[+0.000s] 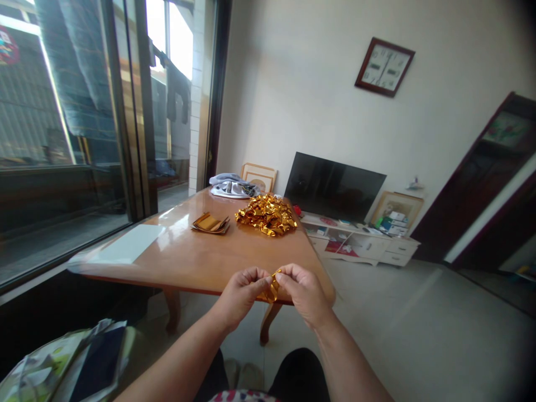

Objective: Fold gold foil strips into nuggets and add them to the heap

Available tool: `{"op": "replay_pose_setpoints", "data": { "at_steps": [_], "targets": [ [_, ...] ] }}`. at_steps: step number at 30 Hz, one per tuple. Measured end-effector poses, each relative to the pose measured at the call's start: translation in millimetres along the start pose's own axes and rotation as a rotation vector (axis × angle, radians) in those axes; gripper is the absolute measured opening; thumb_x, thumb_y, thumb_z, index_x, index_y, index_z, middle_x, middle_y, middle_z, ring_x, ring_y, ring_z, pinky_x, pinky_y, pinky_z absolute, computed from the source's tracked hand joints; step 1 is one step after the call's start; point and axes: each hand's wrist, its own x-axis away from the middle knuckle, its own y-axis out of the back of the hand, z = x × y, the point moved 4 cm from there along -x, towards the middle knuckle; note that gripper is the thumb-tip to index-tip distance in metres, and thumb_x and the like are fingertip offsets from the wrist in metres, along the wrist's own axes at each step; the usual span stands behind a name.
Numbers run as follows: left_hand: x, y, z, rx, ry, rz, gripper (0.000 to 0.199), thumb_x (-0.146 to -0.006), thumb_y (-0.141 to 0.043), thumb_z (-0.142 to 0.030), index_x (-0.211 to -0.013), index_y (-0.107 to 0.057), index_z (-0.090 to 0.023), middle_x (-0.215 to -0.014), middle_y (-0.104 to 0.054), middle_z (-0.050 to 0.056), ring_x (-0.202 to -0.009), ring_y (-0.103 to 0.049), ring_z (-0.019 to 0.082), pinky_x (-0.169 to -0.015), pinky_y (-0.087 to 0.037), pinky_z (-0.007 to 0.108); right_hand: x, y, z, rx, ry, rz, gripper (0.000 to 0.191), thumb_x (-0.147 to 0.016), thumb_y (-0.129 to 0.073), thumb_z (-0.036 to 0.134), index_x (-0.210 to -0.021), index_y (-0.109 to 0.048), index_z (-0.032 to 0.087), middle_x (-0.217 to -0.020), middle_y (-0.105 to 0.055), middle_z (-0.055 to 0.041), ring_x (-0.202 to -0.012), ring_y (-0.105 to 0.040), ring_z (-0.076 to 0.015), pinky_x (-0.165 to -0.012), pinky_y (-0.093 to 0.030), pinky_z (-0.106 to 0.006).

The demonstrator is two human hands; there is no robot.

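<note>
Both hands (274,287) pinch gold foil (273,290) between them; tugging too hard could tear it.

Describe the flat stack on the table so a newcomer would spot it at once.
Find the long wooden table beside the window. On it, the stack lies just left of the crumpled gold heap. It is low and layered, gold and brown with slightly curled edges, while the heap is taller, jagged and shinier.
</note>
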Motion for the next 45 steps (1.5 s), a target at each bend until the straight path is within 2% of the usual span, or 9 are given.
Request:
{"op": "replay_pose_setpoints", "data": {
  "at_steps": [8,15,20,23,25,28,32,36,45],
  "targets": [
    [1,-0.1,-2,0.017,0.028,0.039,0.029,-0.082,-0.074,-0.04,-0.083,-0.065,-0.013,-0.073,-0.066,0.003,-0.066,-0.057,0.012,-0.066,-0.043,0.024,0,3,1,-0.05,-0.017,-0.017,0.025,-0.085,-0.066,0.039,-0.078,-0.068,0.015,-0.068,-0.062,-0.0005,-0.065,-0.052,-0.0132,-0.063,-0.041,-0.025],
    [0,-1.4,-3,-0.01,0.018,0.061,0.03,-0.082,-0.073,-0.041,-0.082,-0.064,-0.013,-0.073,-0.066,0.003,-0.065,-0.056,0.012,-0.065,-0.041,0.024,-3,2,-7,-0.182,-0.072,-0.04,0.024,-0.084,-0.066,0.036,-0.07,-0.064,0.016,-0.063,-0.06,0.0002,-0.059,-0.05,-0.011,-0.057,-0.037,-0.023],
    [-1,3.6,-2,-0.037,0.016,0.014,0.031,-0.081,-0.073,-0.042,-0.081,-0.062,-0.013,-0.068,-0.06,0.0,-0.062,-0.052,0.01,-0.062,-0.039,0.023,-5,5,-8,-0.172,-0.109,-0.03,0.033,-0.088,-0.063,0.047,-0.082,-0.069,0.016,-0.07,-0.062,-0.0022,-0.06,-0.048,-0.011,-0.053,-0.032,-0.023],
    [-1,4.4,-1,-0.052,0.014,0.005,0.031,-0.081,-0.073,-0.042,-0.08,-0.062,-0.013,-0.068,-0.061,0.001,-0.062,-0.053,0.011,-0.062,-0.039,0.024,-2,2,-3,-0.148,-0.091,0.039,0.032,-0.085,-0.068,0.048,-0.094,-0.072,0.017,-0.07,-0.059,0.0003,-0.059,-0.043,-0.0091,-0.054,-0.029,-0.023],
    [-1,3.3,-1,-0.057,0.016,0.015,0.032,-0.081,-0.073,-0.042,-0.08,-0.062,-0.013,-0.069,-0.062,0.002,-0.064,-0.054,0.012,-0.063,-0.039,0.024,0,0,0,-0.131,-0.074,0.076,0.031,-0.084,-0.07,0.046,-0.092,-0.071,0.016,-0.068,-0.057,0.0015,-0.058,-0.041,-0.008,-0.054,-0.028,-0.023],
    [-1,2.7,-2,-0.057,0.019,0.048,0.031,-0.081,-0.073,-0.042,-0.082,-0.063,-0.013,-0.073,-0.062,0.002,-0.066,-0.053,0.012,-0.064,-0.038,0.024,0,1,0,-0.135,-0.074,0.052,0.032,-0.082,-0.071,0.047,-0.084,-0.07,0.015,-0.065,-0.055,0.0018,-0.055,-0.039,-0.0075,-0.052,-0.027,-0.023],
    [0,11.0,-4,-0.056,0.028,0.089,0.028,-0.079,-0.075,-0.037,-0.093,-0.066,-0.014,-0.084,-0.065,0.003,-0.074,-0.056,0.013,-0.071,-0.04,0.025,-3,5,-5,-0.23,-0.14,-0.011,0.037,-0.075,-0.076,0.05,-0.084,-0.068,0.016,-0.059,-0.054,0.0024,-0.048,-0.033,-0.0065,-0.046,-0.021,-0.023],
    [1,25.4,-4,-0.128,0.027,0.091,0.025,-0.082,-0.072,-0.037,-0.091,-0.068,-0.014,-0.084,-0.065,0.002,-0.075,-0.055,0.014,-0.073,-0.038,0.025,-4,12,-8,-0.297,-0.172,-0.059,0.04,-0.07,-0.078,0.051,-0.085,-0.067,0.016,-0.058,-0.056,0.0019,-0.044,-0.03,-0.0058,-0.043,-0.017,-0.023],
    [0,35.3,-4,-0.178,0.008,0.089,0.027,-0.082,-0.072,-0.04,-0.088,-0.07,-0.014,-0.078,-0.065,0.002,-0.07,-0.052,0.013,-0.069,-0.037,0.025,-4,14,-13,-0.374,-0.229,-0.059,0.04,-0.067,-0.082,0.048,-0.084,-0.065,0.016,-0.063,-0.065,-0.0019,-0.045,-0.039,-0.0067,-0.042,-0.023,-0.021]
  ]
}}
